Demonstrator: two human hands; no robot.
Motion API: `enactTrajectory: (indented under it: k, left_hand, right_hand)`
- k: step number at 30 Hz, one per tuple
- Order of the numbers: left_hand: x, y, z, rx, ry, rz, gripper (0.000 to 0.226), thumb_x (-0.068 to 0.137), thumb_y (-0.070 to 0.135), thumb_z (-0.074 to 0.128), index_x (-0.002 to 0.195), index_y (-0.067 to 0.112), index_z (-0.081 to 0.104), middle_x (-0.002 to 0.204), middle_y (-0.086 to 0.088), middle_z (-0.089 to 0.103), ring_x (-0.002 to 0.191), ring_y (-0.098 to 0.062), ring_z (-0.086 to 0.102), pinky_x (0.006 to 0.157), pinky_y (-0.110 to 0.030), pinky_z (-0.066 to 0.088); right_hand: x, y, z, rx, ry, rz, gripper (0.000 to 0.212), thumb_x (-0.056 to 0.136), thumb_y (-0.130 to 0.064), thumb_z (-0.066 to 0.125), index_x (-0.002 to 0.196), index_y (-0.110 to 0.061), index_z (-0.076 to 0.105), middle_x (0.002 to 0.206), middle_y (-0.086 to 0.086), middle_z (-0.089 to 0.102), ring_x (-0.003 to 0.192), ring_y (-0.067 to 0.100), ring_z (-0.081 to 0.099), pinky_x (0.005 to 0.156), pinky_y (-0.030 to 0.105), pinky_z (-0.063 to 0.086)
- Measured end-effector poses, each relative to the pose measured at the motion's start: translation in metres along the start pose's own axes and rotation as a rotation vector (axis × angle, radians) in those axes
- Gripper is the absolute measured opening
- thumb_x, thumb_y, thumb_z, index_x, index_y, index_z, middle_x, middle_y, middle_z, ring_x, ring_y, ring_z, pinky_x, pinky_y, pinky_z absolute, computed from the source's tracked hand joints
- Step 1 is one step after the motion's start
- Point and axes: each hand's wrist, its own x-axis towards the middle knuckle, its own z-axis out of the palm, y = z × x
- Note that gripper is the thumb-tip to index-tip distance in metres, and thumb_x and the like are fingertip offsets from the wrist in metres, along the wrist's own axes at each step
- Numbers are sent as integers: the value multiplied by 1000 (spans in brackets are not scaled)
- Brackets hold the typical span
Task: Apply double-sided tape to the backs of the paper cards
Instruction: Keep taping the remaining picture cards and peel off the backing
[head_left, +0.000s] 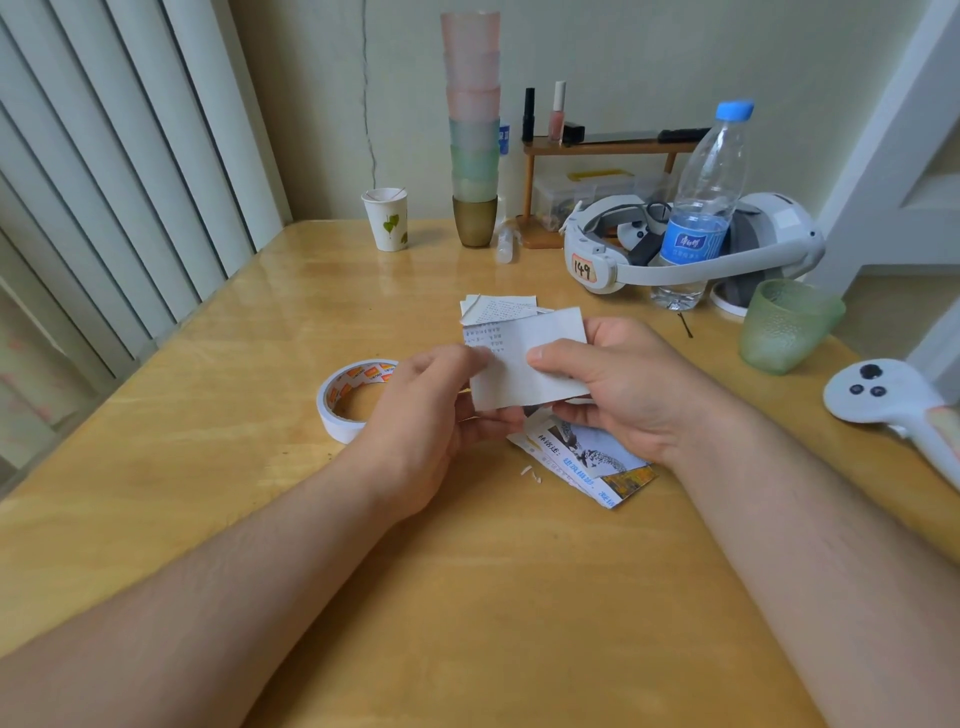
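I hold a white paper card (519, 358) above the wooden table (467, 571), its pale side facing me with faint print showing at its upper left. My right hand (618, 384) pinches its right edge, thumb on top. My left hand (431, 410) grips the card's left edge with curled fingers. A roll of white double-sided tape (345, 397) with an orange-printed core lies flat just left of my left hand. Several printed cards (587, 457) lie under my hands, and a small stack of cards (498, 307) sits just beyond the held one.
At the back stand a paper cup (385, 218), a tall stack of coloured cups (472, 130), a small wooden shelf (597, 150), a white headset (691, 244) and a water bottle (701, 208). A green glass (784, 325) and a white controller (883, 400) sit at the right.
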Motion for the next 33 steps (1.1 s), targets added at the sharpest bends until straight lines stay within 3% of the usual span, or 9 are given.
enactTrajectory:
  k: [2, 4, 7, 12, 19, 24, 27, 31, 33]
  left_hand:
    - [1, -1, -2, 23, -23, -6, 38, 87, 29, 65, 114, 4, 75, 104, -21, 74, 80, -31, 68, 91, -47, 60]
    - [0, -1, -1, 57, -27, 4, 25, 88, 28, 69, 105, 14, 80, 101, -17, 77, 79, -29, 69, 83, -42, 61]
    - [-2, -1, 3, 102, 6, 28, 10, 98, 20, 72, 102, 15, 78, 93, -13, 77, 75, -27, 70, 75, -38, 60]
    - [-4, 0, 5, 104, 18, 46, 13, 103, 19, 63, 106, 14, 75, 91, -8, 77, 72, -20, 68, 70, -34, 59]
    - [-5, -1, 2, 217, -7, 130, 19, 106, 16, 59, 111, 12, 76, 104, -15, 79, 89, -26, 74, 74, -34, 62]
    - [-5, -4, -3, 466, -40, 219, 13, 104, 20, 64, 105, 14, 76, 91, -6, 80, 76, -19, 72, 73, -35, 61]
    - [-4, -4, -6, 600, -53, 253, 25, 96, 41, 66, 104, 19, 76, 92, -10, 80, 84, -38, 73, 80, -53, 61]
    - [-2, -5, -11, 741, -52, 306, 7, 98, 38, 67, 94, 36, 72, 84, 9, 79, 79, -16, 73, 75, -36, 58]
    - [-3, -5, -11, 772, -38, 314, 8, 101, 33, 68, 94, 36, 71, 84, 10, 78, 76, -10, 71, 71, -30, 56]
  right_hand:
    - [-2, -2, 2, 25, -43, -7, 14, 96, -14, 69, 107, -18, 75, 87, -2, 79, 74, 10, 73, 62, 23, 54]
    - [-5, -3, 4, 64, -77, -16, 13, 97, -11, 68, 107, -17, 75, 85, 1, 79, 70, 12, 74, 55, 21, 53]
    - [-8, -2, 6, 72, -98, -23, 12, 97, -10, 66, 103, -16, 74, 81, 3, 78, 65, 15, 72, 53, 20, 53]
    - [-4, 1, 5, 76, -102, -17, 15, 96, -15, 70, 110, -18, 74, 89, 3, 79, 76, 18, 73, 65, 26, 54]
    - [-1, 4, 3, 50, -163, -10, 24, 92, -11, 73, 116, -12, 74, 99, 9, 78, 88, 22, 74, 76, 35, 59]
    - [-4, 2, -8, -203, -134, -111, 5, 87, -3, 77, 91, -3, 76, 82, 14, 76, 73, 25, 72, 72, 41, 61]
    - [-5, 1, -9, -314, -97, -174, 8, 86, -8, 79, 88, -15, 80, 87, 12, 79, 80, 30, 76, 83, 51, 63]
    - [-5, 1, -10, -546, -63, -264, 5, 87, -22, 77, 82, -21, 78, 81, 4, 78, 84, 34, 74, 80, 56, 62]
    - [-6, 1, -10, -657, -49, -315, 5, 85, -25, 75, 82, -23, 77, 79, 3, 76, 81, 33, 71, 74, 55, 61]
